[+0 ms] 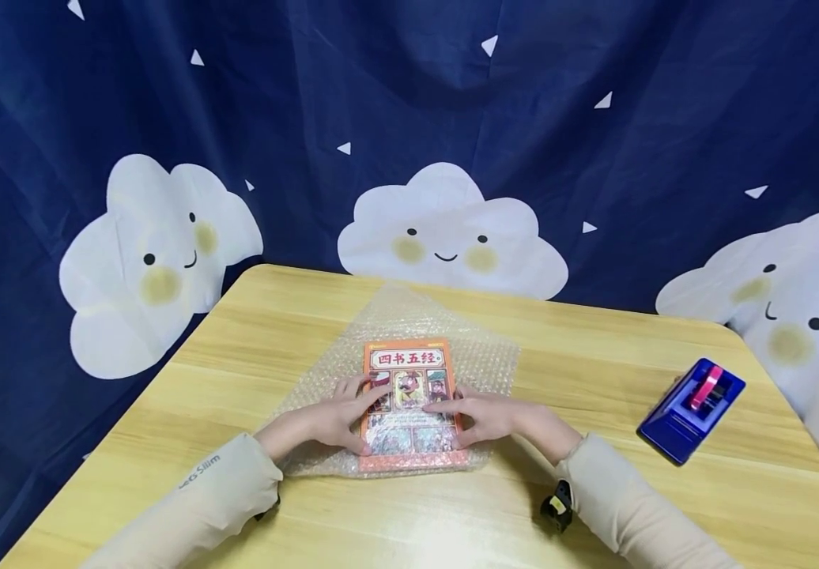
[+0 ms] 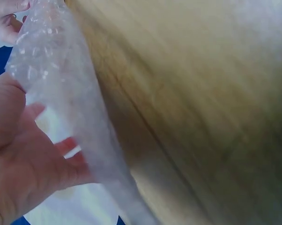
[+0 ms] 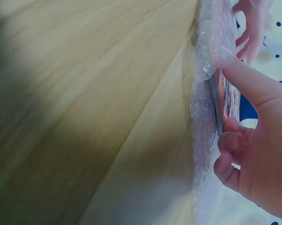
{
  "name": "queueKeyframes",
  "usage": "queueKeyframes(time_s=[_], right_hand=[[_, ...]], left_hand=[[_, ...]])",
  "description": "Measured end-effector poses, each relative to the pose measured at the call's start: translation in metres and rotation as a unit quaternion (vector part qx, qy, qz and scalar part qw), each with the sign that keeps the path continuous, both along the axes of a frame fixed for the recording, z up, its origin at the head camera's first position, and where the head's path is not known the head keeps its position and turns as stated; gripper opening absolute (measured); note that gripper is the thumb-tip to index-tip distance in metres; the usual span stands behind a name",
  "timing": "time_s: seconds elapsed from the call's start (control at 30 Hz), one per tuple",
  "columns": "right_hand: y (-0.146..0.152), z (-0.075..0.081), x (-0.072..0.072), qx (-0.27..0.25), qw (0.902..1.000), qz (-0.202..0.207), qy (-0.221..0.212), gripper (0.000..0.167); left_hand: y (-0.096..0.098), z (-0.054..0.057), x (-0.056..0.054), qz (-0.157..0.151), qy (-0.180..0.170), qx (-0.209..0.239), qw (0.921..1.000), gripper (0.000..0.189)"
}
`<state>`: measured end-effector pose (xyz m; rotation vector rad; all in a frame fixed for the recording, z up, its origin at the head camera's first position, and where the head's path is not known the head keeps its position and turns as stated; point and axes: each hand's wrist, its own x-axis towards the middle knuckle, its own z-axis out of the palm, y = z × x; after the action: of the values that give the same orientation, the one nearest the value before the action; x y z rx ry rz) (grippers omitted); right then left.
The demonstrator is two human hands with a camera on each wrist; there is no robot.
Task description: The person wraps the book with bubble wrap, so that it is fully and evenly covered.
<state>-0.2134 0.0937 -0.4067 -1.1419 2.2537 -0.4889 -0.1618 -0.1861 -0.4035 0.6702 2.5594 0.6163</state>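
An orange book (image 1: pixel 409 359) with a picture cover and red Chinese characters lies face up on a sheet of bubble wrap (image 1: pixel 484 356). A flap of the wrap covers the lower part of its cover. From the left, my left hand (image 1: pixel 341 412) rests over the book's edge, fingers spread and thumb near the lower left corner. My right hand (image 1: pixel 488 415) lies at the right side, one finger reaching across the cover. In the right wrist view its thumb presses the wrap (image 3: pixel 216 37) at the book's edge (image 3: pixel 220 101), the other fingers bent beside it.
A blue tape dispenser (image 1: pixel 690 411) with a red part on top stands on the right side of the wooden table (image 1: pixel 580 356). Behind the table hangs a dark blue curtain (image 1: pixel 409 95) printed with smiling clouds.
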Motion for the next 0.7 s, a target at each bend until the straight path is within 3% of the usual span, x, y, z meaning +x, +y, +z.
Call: queueKeyframes(time_s=[0.23,0.43,0.7], right_hand=[[-0.0014,0.0003,0.0,0.001,0.9997,-0.019,-0.015,0.065],[-0.0014,0.0013,-0.0003,-0.006,0.9995,-0.024,-0.02,0.065],[-0.0027,0.0006,-0.0001,-0.01,0.9992,-0.03,-0.025,0.065]], left_hand=[[-0.0013,-0.0006,0.0004,-0.024,-0.036,0.009,0.999,0.076],[-0.0023,-0.0008,0.0009,-0.036,-0.032,-0.011,0.9988,0.063],[0.0009,0.0004,0.0038,-0.023,-0.026,-0.016,0.9993,0.063]])
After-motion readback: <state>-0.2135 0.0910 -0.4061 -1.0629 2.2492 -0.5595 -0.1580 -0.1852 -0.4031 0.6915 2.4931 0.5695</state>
